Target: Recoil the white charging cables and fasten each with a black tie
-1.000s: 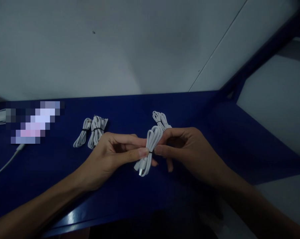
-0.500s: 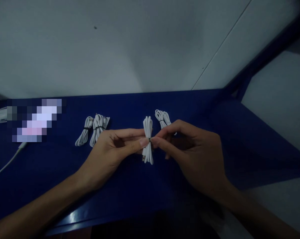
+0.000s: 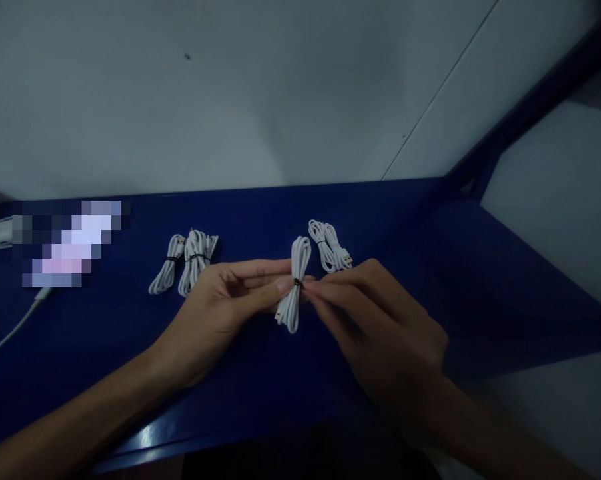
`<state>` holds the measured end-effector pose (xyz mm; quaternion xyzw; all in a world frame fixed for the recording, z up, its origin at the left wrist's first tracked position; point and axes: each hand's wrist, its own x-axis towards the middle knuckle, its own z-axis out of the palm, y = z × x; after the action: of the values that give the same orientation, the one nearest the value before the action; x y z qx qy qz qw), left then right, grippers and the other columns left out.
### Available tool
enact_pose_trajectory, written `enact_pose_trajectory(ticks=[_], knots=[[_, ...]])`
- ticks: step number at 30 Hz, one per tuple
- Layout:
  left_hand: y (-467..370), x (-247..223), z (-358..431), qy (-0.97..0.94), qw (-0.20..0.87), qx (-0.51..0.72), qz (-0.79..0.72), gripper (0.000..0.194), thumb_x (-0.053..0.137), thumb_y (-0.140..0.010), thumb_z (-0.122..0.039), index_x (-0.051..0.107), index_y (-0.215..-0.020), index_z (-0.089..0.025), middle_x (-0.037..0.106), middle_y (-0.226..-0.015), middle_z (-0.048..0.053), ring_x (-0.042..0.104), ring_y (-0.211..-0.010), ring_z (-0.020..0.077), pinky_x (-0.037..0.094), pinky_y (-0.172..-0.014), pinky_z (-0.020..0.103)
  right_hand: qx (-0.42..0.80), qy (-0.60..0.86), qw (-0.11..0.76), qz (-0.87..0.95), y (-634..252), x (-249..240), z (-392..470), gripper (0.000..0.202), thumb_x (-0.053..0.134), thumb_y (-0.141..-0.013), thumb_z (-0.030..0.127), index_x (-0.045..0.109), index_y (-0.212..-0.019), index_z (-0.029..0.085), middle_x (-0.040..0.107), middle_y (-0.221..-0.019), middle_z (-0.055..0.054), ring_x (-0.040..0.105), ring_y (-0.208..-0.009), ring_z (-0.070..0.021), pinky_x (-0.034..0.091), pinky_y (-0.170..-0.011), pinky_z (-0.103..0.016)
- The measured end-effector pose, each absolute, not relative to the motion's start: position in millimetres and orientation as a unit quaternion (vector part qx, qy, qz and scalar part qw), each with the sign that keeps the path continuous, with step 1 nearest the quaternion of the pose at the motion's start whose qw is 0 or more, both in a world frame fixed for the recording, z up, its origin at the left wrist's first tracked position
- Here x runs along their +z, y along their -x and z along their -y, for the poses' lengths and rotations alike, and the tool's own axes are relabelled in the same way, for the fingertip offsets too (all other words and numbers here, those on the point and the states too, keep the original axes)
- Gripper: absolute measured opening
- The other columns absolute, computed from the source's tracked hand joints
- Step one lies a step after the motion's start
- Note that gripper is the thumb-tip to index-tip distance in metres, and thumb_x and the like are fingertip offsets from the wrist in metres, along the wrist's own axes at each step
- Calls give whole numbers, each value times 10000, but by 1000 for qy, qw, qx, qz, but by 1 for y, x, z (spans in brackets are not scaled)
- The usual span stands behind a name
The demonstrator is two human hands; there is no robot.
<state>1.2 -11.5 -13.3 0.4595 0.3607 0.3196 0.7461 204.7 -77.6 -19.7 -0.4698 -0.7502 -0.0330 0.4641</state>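
Note:
A folded white cable bundle with a black tie round its middle stands nearly upright, tilted a little, between my hands. My left hand grips it from the left, thumb at the tie and fingers behind. From the right, the fingertips of my right hand pinch together at the black tie; whether they hold its end is too small to tell. A USB plug shows at the bundle's lower left. Behind my right hand lies another tied white cable bundle.
More tied white cables lie on the blue table at the left, partly behind my left hand. A blurred-out lit device with a white cord is farther left. A pale wall rises behind the table.
The held bundle has tilted, its top leaning right and its bottom left. My right hand has turned and lowered slightly, uncovering more of the bundle behind it.

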Motion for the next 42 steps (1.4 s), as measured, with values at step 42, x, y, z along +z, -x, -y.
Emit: enact_pose_trajectory(ticks=[42], knots=[[-4,2,16,-491,789,250,-272,268,685,-1093,-314,863,-1271,-220,852,-1220,121,799,-1140,280,606,-1070,423,581,386,479,533,-222,-20,48,336,940,-874,323,844,-1196,310,787,-1130,-41,771,-829,-175,688,-701,-297]])
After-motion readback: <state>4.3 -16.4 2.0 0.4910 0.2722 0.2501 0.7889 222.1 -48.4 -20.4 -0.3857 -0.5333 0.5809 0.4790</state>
